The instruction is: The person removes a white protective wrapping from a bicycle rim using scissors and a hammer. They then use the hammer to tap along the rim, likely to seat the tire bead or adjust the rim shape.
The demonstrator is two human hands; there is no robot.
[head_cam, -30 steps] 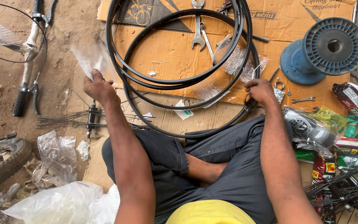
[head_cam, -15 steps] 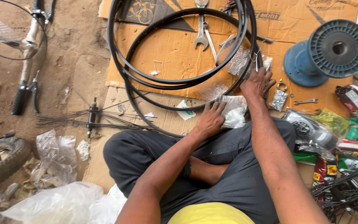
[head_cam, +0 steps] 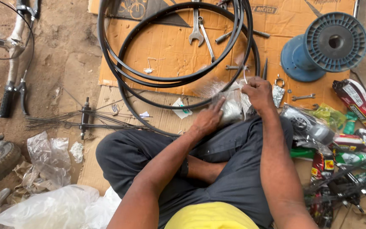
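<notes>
- Hands are seen from above, working over the lap of a person seated cross-legged on the ground.
- A small clear plastic bag [head_cam: 230, 106] is held at knee level, just near the black bicycle rims [head_cam: 178, 78].
- The right hand [head_cam: 257, 91] has its fingers pinched shut on the bag's top edge; the left hand [head_cam: 208, 118] rests on the bag with fingers spread.
- Opening the bag appears to be under way; a steady pull apart seems needed.
- Flattened cardboard [head_cam: 166, 46] on bare dirt carries spanners [head_cam: 200, 29] and a blue spool [head_cam: 325, 44], far right.
</notes>
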